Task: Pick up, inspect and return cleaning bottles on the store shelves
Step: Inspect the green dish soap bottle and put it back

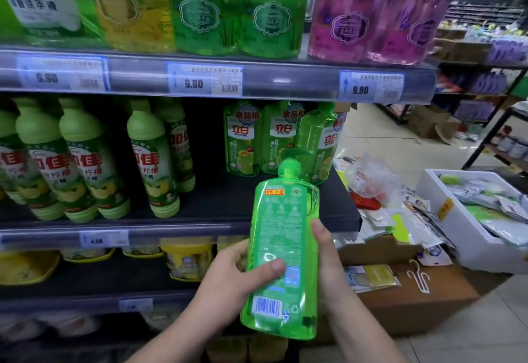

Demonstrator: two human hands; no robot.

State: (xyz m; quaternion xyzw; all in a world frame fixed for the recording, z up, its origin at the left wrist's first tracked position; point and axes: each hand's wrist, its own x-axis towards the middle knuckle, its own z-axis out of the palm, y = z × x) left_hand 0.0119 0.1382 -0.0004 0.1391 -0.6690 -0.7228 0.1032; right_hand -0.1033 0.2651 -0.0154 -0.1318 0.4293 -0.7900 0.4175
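Observation:
I hold a clear green pump bottle (281, 234) of dish liquid upright in front of the middle shelf (200, 208), its back label and barcode facing me. My left hand (234, 274) grips its left side, thumb across the label. On the right side, my right hand (328, 254) wraps the bottle with its fingers behind it. Three matching green bottles (243, 139) stand at the right end of that shelf, just above the held bottle.
Green lemon detergent bottles (85, 159) fill the shelf's left part. Green, yellow and purple refill pouches (271, 11) line the top shelf. Yellow tubs (188, 259) sit below. Cardboard boxes (414, 299) and a white foam box (463, 228) of packets crowd the floor at right.

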